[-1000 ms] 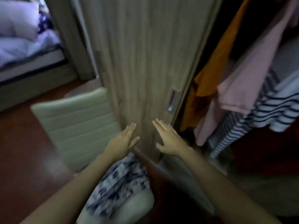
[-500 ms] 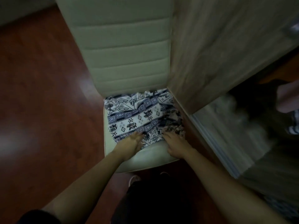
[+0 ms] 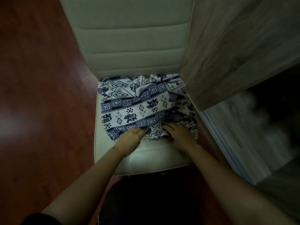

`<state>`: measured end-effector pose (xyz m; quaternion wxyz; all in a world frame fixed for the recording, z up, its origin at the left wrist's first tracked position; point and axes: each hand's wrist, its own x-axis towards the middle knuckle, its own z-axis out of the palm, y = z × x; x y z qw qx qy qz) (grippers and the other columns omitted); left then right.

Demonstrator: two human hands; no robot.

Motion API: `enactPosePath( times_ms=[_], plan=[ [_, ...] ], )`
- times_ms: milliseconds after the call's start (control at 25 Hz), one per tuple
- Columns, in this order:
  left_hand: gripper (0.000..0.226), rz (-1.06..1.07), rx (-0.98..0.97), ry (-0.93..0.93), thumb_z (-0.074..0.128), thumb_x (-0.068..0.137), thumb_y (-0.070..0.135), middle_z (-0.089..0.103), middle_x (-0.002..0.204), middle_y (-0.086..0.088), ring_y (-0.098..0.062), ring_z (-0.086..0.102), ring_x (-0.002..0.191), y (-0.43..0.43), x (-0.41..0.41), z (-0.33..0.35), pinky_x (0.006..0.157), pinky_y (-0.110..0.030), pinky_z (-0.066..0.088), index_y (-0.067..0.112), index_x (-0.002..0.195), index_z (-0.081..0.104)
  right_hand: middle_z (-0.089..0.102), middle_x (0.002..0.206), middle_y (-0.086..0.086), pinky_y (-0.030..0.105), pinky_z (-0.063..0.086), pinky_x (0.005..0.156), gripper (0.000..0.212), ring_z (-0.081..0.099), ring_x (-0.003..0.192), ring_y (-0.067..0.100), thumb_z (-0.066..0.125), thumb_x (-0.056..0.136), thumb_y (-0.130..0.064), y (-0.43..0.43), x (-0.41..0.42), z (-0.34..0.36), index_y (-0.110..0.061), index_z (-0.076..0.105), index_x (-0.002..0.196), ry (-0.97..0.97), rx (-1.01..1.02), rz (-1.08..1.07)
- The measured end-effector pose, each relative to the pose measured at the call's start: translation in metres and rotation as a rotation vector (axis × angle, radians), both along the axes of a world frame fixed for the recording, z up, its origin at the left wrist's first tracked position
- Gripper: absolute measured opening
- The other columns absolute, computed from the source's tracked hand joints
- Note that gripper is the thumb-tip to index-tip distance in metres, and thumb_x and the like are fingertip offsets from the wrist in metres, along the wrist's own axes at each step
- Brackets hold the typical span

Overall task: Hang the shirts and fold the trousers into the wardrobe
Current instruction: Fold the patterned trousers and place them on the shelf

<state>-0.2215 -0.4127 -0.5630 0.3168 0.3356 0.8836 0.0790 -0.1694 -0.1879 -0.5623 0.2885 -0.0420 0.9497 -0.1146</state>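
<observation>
A white garment with a dark blue elephant and diamond print (image 3: 138,103) lies crumpled on the seat of a pale padded chair (image 3: 129,38). My left hand (image 3: 129,140) is at the garment's near edge with its fingertips curled into the cloth. My right hand (image 3: 180,135) lies on the near right part of the garment, fingers bent and dug into the folds. Both forearms reach in from the bottom of the view.
A wooden wardrobe door (image 3: 240,46) stands hard against the chair's right side. Behind it the wardrobe floor and sliding track (image 3: 230,143) show, dark and blurred. Reddish wooden floor (image 3: 40,95) spreads to the left.
A second ago both hands were raised open near the wardrobe door; the view then dropped to the chair and both hands came down onto the near edge of the printed garment.
</observation>
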Motion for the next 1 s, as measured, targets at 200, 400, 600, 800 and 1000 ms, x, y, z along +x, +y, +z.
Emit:
enactPosePath(
  times_ms=[200, 400, 600, 800, 1000],
  plan=[
    [0.039, 0.299, 0.193, -0.142, 0.055, 0.088, 0.008, 0.061, 0.114, -0.008, -0.026, 0.060, 0.096, -0.016, -0.015, 0.086, 0.076, -0.030, 0.045, 0.017, 0.125, 0.056, 0.029, 0.151, 0.008, 0.026, 0.040, 0.066, 0.063, 0.057, 0.105, 0.034, 0.044, 0.088, 0.004, 0.024, -0.004, 0.085, -0.042, 0.022, 0.125, 0.057, -0.252, 0.115],
    [0.030, 0.321, 0.296, -0.171, 0.058, 0.088, 0.016, 0.066, 0.080, 0.020, 0.014, 0.055, 0.067, -0.030, -0.051, 0.250, 0.063, -0.006, 0.039, 0.021, 0.117, 0.062, 0.019, 0.153, -0.008, 0.028, 0.033, 0.106, 0.069, 0.033, 0.138, 0.027, 0.055, 0.069, 0.014, 0.040, -0.028, 0.238, -0.022, 0.053, 0.128, 0.066, -0.288, 0.254],
    [0.028, 0.329, 0.435, 0.016, 0.063, 0.088, 0.014, 0.068, 0.105, -0.001, -0.017, 0.062, 0.096, -0.023, -0.076, 0.420, 0.075, -0.020, 0.043, 0.025, 0.113, 0.063, 0.027, 0.153, -0.004, 0.034, 0.034, 0.103, 0.071, 0.034, 0.136, 0.020, 0.048, 0.080, 0.004, 0.026, -0.053, 0.429, -0.030, 0.036, 0.141, 0.246, -0.145, 0.138],
    [0.030, 0.400, 0.618, 0.049, 0.066, 0.083, 0.015, 0.072, 0.095, -0.002, -0.014, 0.064, 0.083, -0.001, -0.056, 0.525, 0.078, -0.029, 0.053, 0.028, 0.109, 0.069, 0.028, 0.149, 0.012, 0.032, 0.048, 0.082, 0.069, 0.052, 0.113, 0.024, 0.040, 0.080, 0.016, -0.003, -0.050, 0.532, -0.012, 0.034, 0.143, 0.217, -0.542, -0.323],
    [0.040, 0.289, 0.767, 0.053, 0.060, 0.078, 0.024, 0.070, 0.108, 0.013, -0.008, 0.063, 0.104, 0.016, -0.029, 0.558, 0.098, -0.040, 0.048, 0.037, 0.116, 0.064, 0.060, 0.099, 0.022, 0.033, 0.040, 0.055, 0.062, 0.052, 0.062, 0.021, 0.030, 0.082, 0.020, -0.029, -0.041, 0.586, -0.007, 0.039, 0.137, 0.171, -0.998, -0.638]
  ],
)
